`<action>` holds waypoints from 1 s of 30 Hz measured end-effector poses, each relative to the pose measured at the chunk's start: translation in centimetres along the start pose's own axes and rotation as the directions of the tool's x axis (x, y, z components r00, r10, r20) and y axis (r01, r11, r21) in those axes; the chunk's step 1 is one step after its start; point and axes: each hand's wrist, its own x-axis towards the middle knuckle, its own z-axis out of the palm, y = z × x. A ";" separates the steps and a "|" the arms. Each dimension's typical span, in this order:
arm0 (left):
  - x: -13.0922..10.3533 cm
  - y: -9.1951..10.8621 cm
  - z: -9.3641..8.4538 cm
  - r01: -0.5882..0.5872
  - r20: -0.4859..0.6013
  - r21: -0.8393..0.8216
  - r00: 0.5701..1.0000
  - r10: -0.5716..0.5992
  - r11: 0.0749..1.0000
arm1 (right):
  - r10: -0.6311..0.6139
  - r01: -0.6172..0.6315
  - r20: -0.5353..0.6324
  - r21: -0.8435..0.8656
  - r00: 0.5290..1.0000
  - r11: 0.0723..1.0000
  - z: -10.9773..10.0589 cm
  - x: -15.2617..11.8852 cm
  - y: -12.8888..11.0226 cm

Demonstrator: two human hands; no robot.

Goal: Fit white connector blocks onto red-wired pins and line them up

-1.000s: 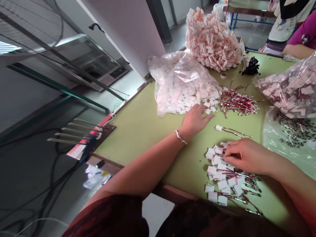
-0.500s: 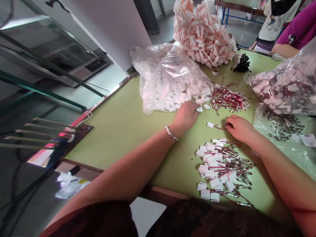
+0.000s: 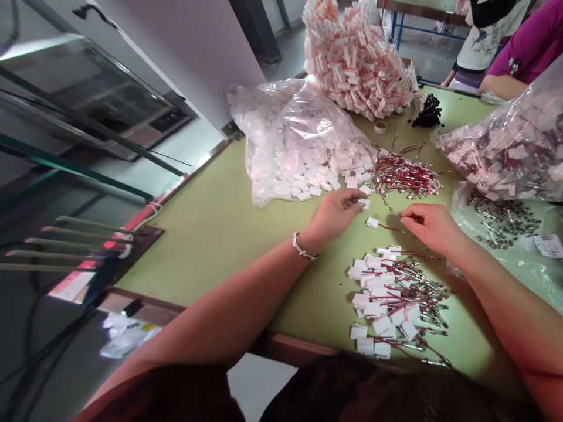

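My left hand [image 3: 336, 215] pinches a small white plastic connector housing [image 3: 365, 203] in front of the bag of loose housings. My right hand [image 3: 430, 225] is closed, with a small metal-tipped wire [image 3: 392, 210] poking out at its fingertips toward the left. Below and between the hands lies a white housing [image 3: 372, 223] with a red wire attached. Nearer my body are rows of white housings with red wires and metal ends [image 3: 382, 293]. Beyond the hands sits a pile of loose red wires with metal terminals [image 3: 407, 176].
A clear bag of white housings [image 3: 303, 135] lies open at the back left. Behind it rises a heap of pinkish-white parts [image 3: 356, 64]. Tape [image 3: 380, 126] and black parts [image 3: 427, 111] stand nearby. At right are another filled bag [image 3: 510, 146], metal pieces [image 3: 504, 220] and, farther back, a person's sleeve [image 3: 525, 50].
My left hand has drawn back slightly from the bag with a housing in its fingers. My right hand has released the wired housing and now holds another wire end slightly farther forward.
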 end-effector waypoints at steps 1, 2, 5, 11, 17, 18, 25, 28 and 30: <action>-0.3 0.3 0.1 0.089 0.059 -0.160 0.995 -0.080 0.983 | -0.037 0.037 -0.008 0.007 0.999 0.999 0.0 -0.2 -0.2; -0.5 0.5 0.3 0.177 0.137 -0.294 0.980 -0.142 0.939 | -0.082 0.082 -0.011 0.000 0.997 0.997 0.0 -0.4 -0.5; -1.2 1.1 0.6 0.360 0.289 -0.503 0.927 -0.239 0.786 | -0.191 0.188 -0.023 -0.095 0.981 0.978 0.2 -1.2 -1.4; -1.9 1.7 0.5 0.439 0.344 -0.580 0.895 -0.282 0.686 | -0.226 0.200 -0.095 -0.223 0.970 0.954 0.9 -1.7 -2.0; -1.9 1.6 0.6 0.436 0.364 -0.614 0.896 -0.254 0.658 | -0.238 0.226 -0.026 -0.225 0.971 0.948 1.0 -1.6 -1.7; -1.9 1.6 0.6 0.430 0.361 -0.617 0.899 -0.248 0.659 | -0.237 0.229 -0.012 -0.220 0.971 0.948 1.1 -1.6 -1.7; -1.9 1.3 0.7 0.375 0.326 -0.587 0.921 -0.214 0.718 | -0.148 0.144 0.115 0.044 0.982 0.989 0.9 -1.4 -2.0; -1.9 1.4 0.6 0.331 0.307 -0.543 0.934 -0.185 0.772 | -0.029 -0.035 0.242 0.258 0.970 0.965 0.7 -1.3 -2.3; -1.9 1.6 0.4 0.304 0.307 -0.514 0.938 -0.159 0.802 | 0.020 -0.139 0.310 0.365 0.950 0.921 0.6 -1.3 -2.5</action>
